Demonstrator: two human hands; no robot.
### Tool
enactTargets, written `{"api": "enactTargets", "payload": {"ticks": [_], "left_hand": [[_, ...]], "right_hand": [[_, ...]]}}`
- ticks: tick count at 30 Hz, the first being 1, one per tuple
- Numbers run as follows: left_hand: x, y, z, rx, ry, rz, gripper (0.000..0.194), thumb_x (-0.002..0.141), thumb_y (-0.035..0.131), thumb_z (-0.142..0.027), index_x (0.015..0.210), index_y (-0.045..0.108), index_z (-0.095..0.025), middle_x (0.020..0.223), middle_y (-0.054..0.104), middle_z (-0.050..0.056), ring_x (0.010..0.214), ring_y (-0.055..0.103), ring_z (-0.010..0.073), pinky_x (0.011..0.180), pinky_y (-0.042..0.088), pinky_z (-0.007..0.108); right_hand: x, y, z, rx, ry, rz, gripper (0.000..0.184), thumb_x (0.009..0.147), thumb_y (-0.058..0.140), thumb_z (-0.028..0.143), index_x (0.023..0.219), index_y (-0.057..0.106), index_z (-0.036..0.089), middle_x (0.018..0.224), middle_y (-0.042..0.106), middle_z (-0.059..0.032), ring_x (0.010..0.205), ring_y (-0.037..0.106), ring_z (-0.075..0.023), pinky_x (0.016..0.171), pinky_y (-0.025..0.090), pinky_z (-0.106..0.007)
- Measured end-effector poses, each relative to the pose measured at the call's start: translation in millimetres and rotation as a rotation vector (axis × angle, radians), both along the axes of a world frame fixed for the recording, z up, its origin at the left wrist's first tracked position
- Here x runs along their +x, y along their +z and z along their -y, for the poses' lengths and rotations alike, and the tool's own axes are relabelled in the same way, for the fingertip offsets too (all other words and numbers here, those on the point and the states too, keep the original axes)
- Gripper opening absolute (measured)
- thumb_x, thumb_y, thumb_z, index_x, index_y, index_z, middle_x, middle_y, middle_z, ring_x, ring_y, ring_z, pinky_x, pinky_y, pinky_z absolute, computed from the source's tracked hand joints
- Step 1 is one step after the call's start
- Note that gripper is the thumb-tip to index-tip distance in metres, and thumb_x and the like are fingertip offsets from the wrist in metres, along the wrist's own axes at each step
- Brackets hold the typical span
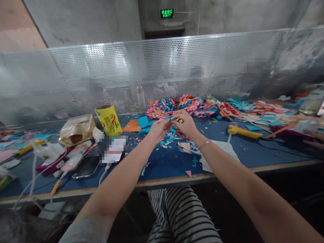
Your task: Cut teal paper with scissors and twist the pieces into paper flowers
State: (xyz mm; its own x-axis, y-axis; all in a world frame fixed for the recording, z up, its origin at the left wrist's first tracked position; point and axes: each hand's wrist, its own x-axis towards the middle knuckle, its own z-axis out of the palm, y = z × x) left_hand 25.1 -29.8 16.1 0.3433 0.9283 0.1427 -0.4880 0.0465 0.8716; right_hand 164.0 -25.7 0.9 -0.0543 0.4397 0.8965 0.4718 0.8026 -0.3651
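Observation:
My left hand and my right hand meet over the middle of the table, fingertips almost touching. Both are closed in a pinch around a small blue piece, mostly hidden by the fingers; its material cannot be made out. Just beyond them lie flower-like bundles of pink, blue and orange strips. Blue cut pieces and a thin red loop are below and behind my fingers. A white sheet lies partly under my right forearm.
A yellow glue gun lies on the right. On the left are a yellow cardboard tube, a brown package, a lit phone, a dark phone and cables. A perforated metal screen closes off the table's back. Coloured scraps are scattered about.

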Motion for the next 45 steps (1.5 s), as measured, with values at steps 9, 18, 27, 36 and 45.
{"api": "enactTargets", "payload": {"ticks": [9,18,27,36,45], "left_hand": [[1.0,-2.7,-3.1,0.009,0.027,-0.013,0.017,0.059,0.073,-0.022,0.061,0.058,-0.014,0.059,0.061,-0.001,0.062,0.058,0.0086,0.067,0.044,0.022],[4.7,-4.9,-2.0,-0.002,0.127,0.02,0.021,0.055,0.075,-0.022,0.054,0.055,-0.014,0.055,0.058,-0.002,0.059,0.055,0.0077,0.068,0.044,0.023],[2.1,-3.4,-3.7,0.052,0.122,0.027,0.02,0.055,0.074,-0.022,0.053,0.055,-0.014,0.053,0.056,-0.002,0.058,0.054,0.008,0.069,0.043,0.024],[3.3,-4.8,-1.5,0.008,0.132,0.015,0.022,0.054,0.075,-0.023,0.053,0.055,-0.014,0.053,0.057,-0.002,0.057,0.054,0.0081,0.069,0.043,0.025],[3.8,-6.3,-4.2,0.035,0.142,-0.037,0.021,0.056,0.074,-0.023,0.051,0.055,-0.014,0.054,0.058,-0.001,0.058,0.054,0.0085,0.07,0.042,0.026]], "right_hand": [[1.4,-0.3,1.3,0.066,-0.044,0.088,0.009,0.073,0.058,0.013,0.072,0.062,0.021,0.084,0.054,-0.0037,0.085,0.053,-0.0178,0.078,0.046,-0.036],[-7.9,-2.3,1.3,0.005,-0.144,0.086,0.01,0.071,0.056,0.01,0.072,0.06,0.019,0.083,0.053,-0.0045,0.083,0.054,-0.0173,0.074,0.047,-0.033],[-12.2,0.2,5.5,-0.02,-0.152,0.049,0.011,0.071,0.055,0.01,0.068,0.059,0.02,0.077,0.057,-0.0037,0.083,0.054,-0.0177,0.076,0.046,-0.033],[-9.2,-2.6,3.0,-0.022,-0.151,0.062,0.011,0.073,0.056,0.014,0.07,0.064,0.02,0.08,0.055,-0.0039,0.081,0.054,-0.0168,0.075,0.046,-0.032],[-7.9,-0.3,-1.3,-0.162,-0.073,0.03,0.007,0.069,0.057,0.012,0.067,0.061,0.018,0.08,0.053,-0.0037,0.077,0.053,-0.0167,0.069,0.046,-0.033]]}}
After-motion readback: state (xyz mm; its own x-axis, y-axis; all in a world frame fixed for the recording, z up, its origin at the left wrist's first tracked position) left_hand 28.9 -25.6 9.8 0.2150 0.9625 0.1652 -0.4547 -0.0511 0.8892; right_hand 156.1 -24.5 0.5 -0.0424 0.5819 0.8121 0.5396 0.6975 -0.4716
